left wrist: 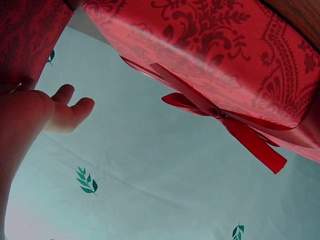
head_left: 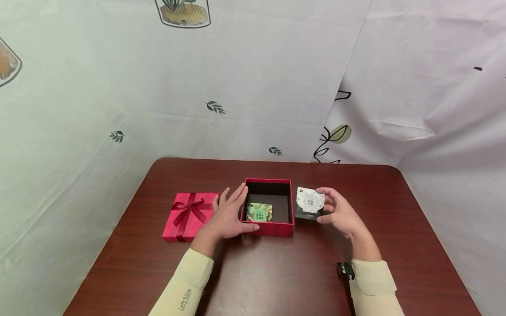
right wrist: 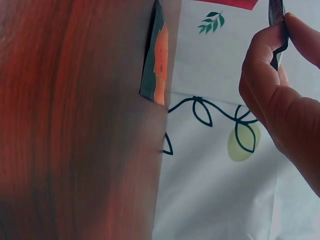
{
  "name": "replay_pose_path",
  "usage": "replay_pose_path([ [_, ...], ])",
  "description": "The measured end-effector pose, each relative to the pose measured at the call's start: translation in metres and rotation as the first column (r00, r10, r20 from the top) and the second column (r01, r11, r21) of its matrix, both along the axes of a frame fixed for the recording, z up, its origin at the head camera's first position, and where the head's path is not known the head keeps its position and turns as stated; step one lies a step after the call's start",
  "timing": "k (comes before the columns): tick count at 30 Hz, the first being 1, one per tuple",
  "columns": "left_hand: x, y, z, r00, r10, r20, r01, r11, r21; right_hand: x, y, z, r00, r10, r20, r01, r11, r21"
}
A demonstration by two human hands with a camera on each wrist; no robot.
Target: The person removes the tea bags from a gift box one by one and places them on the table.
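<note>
A flat packet (head_left: 310,202) with a white patterned label is pinched between the right hand's (head_left: 339,215) thumb and fingers, beside a red card box (head_left: 272,229). The box's damask-patterned wall is touched by the left hand (head_left: 228,223), its grip spread and holding nothing. A green packet (head_left: 259,213) is contained inside; both labels are printed with Chinese characters. A ribbon-tied lid (head_left: 199,224) is set on the wood-grained bench (head_left: 269,272).

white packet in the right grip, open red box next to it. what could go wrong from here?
1. The right grip has the white packet only by its edge, so it might tilt or slip.
2. If it goes into the red box, it could catch the right wall or cover the green packet.
3. The left grip sits close to the lid and might nudge it.
</note>
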State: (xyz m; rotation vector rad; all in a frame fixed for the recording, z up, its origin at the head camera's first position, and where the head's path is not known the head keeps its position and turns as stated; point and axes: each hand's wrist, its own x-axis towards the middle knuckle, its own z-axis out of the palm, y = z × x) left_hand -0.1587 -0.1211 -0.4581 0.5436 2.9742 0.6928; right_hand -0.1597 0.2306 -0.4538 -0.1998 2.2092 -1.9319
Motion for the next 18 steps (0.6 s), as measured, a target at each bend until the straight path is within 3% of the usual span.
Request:
replay_pose_path([
  [18, 0.0, 0.0, 0.002, 1.0, 0.002, 0.012, -0.002, 1.0, 0.002, 0.002, 0.029, -0.004, 0.997, -0.021, 0.081, 0.02, 1.0, 0.005],
])
